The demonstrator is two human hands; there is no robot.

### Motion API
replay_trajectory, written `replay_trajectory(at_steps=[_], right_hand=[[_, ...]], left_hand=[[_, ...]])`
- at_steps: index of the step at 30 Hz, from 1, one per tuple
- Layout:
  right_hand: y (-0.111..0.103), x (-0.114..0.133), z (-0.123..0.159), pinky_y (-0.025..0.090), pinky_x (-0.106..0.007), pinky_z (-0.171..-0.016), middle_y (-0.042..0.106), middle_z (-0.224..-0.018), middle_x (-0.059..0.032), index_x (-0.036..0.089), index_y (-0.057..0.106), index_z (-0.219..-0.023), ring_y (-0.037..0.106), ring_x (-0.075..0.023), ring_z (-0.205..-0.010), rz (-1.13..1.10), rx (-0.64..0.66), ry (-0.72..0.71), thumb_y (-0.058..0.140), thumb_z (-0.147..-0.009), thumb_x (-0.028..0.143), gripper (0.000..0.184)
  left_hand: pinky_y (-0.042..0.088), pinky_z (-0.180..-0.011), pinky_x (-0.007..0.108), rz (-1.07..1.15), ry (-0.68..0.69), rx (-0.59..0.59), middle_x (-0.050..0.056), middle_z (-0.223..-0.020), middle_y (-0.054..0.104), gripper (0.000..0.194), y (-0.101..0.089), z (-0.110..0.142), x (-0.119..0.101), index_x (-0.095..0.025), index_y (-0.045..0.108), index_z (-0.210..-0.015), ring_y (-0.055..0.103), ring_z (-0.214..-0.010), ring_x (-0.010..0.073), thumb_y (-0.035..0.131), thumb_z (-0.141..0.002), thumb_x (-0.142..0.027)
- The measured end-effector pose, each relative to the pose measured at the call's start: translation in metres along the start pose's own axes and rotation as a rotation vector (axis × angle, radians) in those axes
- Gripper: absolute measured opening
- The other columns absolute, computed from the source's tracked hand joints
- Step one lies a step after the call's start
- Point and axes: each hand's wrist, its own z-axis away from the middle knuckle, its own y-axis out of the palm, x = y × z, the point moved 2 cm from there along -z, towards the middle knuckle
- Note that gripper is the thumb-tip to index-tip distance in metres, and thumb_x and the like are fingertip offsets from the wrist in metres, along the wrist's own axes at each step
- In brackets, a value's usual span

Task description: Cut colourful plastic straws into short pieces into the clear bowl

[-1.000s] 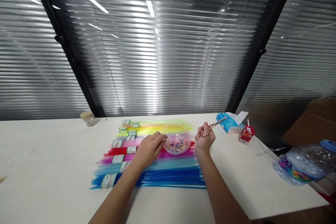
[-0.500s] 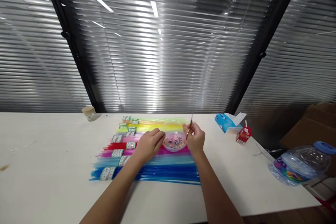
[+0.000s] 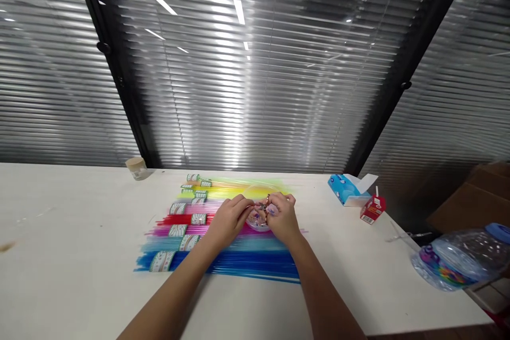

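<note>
A clear plastic bowl (image 3: 258, 227) with many small coloured bits in it sits on rows of long thin plastic straws (image 3: 255, 263), bundled by colour from yellow to blue. My left hand (image 3: 229, 221) is closed in a pinch at the bowl's left side, with something small and reddish at its fingertips, too small to name. My right hand (image 3: 283, 218) grips a small pair of scissors (image 3: 267, 207) with bronze-coloured handles, over the bowl. Their blades point left towards my left fingertips, and my fingers partly cover them.
At the back left stands a small jar (image 3: 136, 168) with a beige lid. On the right are a blue tissue pack (image 3: 346, 189), a red drink carton (image 3: 373, 209) and a large clear bottle (image 3: 454, 260). A cardboard box (image 3: 470, 196) is beyond the table's right edge.
My right hand has moved left over the bowl, and the scissors have swung from pointing up to pointing at my left fingertips. My left hand has stayed almost in place.
</note>
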Motion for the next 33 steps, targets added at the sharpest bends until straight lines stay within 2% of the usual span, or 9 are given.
replay_trajectory(at_steps=[7, 14, 20, 23, 26, 33], right_hand=[[-0.007, -0.003, -0.004, 0.031, -0.043, -0.087, 0.074, -0.083, -0.0038, 0.021, 0.062, -0.071, 0.067, -0.0248, -0.082, -0.125, -0.012, 0.055, 0.065, -0.08, 0.025, 0.01], [-0.006, 0.006, -0.002, 0.032, -0.042, -0.087, 0.075, -0.083, -0.002, 0.022, 0.062, -0.071, 0.066, -0.0241, -0.084, -0.14, 0.063, 0.038, 0.062, -0.08, 0.017, 0.01], [-0.007, 0.008, -0.002, 0.03, -0.043, -0.09, 0.073, -0.079, -0.0002, 0.022, 0.056, -0.069, 0.065, -0.0223, -0.08, -0.188, 0.062, 0.086, 0.064, -0.083, 0.026, 0.017], [-0.006, 0.006, -0.002, 0.031, -0.043, -0.089, 0.069, -0.074, 0.0011, 0.021, 0.05, -0.066, 0.062, -0.0211, -0.076, -0.202, 0.09, 0.115, 0.064, -0.085, 0.031, 0.026], [-0.005, 0.004, -0.002, 0.032, -0.042, -0.089, 0.068, -0.073, 0.001, 0.021, 0.049, -0.066, 0.061, -0.0211, -0.077, -0.211, 0.115, 0.139, 0.063, -0.086, 0.034, 0.027], [-0.007, 0.002, -0.003, 0.038, -0.041, -0.088, 0.072, -0.076, -0.0006, 0.022, 0.052, -0.068, 0.061, -0.0215, -0.077, -0.241, 0.043, 0.176, 0.065, -0.082, 0.032, 0.021]], left_hand=[[0.042, -0.074, 0.031, 0.074, 0.011, -0.112, 0.004, -0.089, 0.064, 0.022, -0.003, -0.001, -0.002, -0.02, 0.061, -0.102, 0.06, -0.084, 0.0171, 0.044, -0.1, -0.034], [0.042, -0.074, 0.031, 0.117, 0.011, -0.118, 0.003, -0.088, 0.064, 0.021, -0.002, 0.0, -0.002, -0.02, 0.059, -0.094, 0.058, -0.082, 0.0166, 0.041, -0.1, -0.03], [0.042, -0.073, 0.029, 0.226, -0.031, -0.113, 0.002, -0.085, 0.059, 0.021, -0.001, -0.001, -0.005, -0.02, 0.054, -0.088, 0.054, -0.08, 0.0157, 0.039, -0.1, -0.028], [0.041, -0.07, 0.027, 0.288, -0.059, -0.109, 0.002, -0.082, 0.057, 0.02, 0.0, -0.001, -0.006, -0.02, 0.052, -0.085, 0.052, -0.077, 0.0147, 0.041, -0.099, -0.028], [0.041, -0.069, 0.027, 0.327, -0.076, -0.102, 0.001, -0.081, 0.057, 0.02, 0.0, -0.001, -0.006, -0.02, 0.052, -0.083, 0.051, -0.075, 0.0141, 0.042, -0.099, -0.028], [0.039, -0.068, 0.028, 0.224, -0.058, -0.151, 0.0, -0.078, 0.059, 0.02, 0.001, -0.002, -0.006, -0.02, 0.06, -0.089, 0.053, -0.071, 0.0136, 0.047, -0.098, -0.032]])
